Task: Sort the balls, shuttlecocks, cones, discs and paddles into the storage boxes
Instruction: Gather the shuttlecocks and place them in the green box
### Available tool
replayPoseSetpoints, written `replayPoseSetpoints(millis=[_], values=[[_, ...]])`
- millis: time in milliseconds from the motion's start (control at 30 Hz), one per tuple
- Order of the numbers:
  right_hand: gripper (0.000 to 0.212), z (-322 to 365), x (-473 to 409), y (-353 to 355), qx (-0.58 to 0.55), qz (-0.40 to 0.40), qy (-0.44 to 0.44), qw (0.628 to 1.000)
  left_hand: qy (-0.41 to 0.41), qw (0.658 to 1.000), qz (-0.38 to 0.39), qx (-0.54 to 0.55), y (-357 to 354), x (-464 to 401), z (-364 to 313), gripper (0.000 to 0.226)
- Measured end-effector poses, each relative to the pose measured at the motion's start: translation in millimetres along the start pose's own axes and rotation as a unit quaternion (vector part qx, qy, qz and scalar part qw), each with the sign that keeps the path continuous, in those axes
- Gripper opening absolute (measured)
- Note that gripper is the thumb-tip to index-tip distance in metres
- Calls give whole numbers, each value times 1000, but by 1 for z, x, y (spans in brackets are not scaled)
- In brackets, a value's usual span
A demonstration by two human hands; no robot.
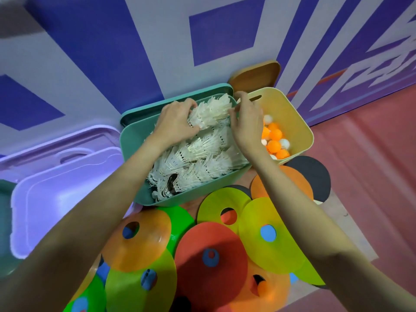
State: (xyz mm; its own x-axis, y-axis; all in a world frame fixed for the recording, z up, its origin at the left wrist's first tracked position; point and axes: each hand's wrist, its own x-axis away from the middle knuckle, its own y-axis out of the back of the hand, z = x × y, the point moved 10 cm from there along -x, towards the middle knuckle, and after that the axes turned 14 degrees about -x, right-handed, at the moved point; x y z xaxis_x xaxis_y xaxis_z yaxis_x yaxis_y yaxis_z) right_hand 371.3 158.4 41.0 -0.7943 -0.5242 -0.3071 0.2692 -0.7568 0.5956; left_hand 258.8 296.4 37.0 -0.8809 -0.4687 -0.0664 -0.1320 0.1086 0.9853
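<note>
While both arms reach forward in the head view, the left hand [174, 122] grips a bundle of white shuttlecocks [209, 113] over the teal storage box [135, 140], which is filled with shuttlecocks. The right hand [246, 127] pinches the same bundle's far end. Beside it, the yellow box [297, 122] holds table-tennis balls [275, 140]. Coloured disc cones [211, 251] lie nearest the person.

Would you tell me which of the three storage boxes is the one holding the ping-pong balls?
The yellow box, right of the teal box filled with shuttlecocks; the lilac box on the left shows nothing inside.
</note>
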Motion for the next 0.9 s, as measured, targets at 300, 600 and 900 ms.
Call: replayPoseSetpoints(millis=[300, 600, 900], values=[[16, 4, 6, -42, 134, 115, 18, 984, 13, 998, 30, -49, -22, 6, 12, 55], [42, 27, 37, -43, 140, 158, 28, 977, 14, 998, -65, 5, 14, 38, 11, 42], [40, 107, 138, -46, 36, 226, 121, 966, 82, 979, -171, 76, 69, 162, 54, 31]])
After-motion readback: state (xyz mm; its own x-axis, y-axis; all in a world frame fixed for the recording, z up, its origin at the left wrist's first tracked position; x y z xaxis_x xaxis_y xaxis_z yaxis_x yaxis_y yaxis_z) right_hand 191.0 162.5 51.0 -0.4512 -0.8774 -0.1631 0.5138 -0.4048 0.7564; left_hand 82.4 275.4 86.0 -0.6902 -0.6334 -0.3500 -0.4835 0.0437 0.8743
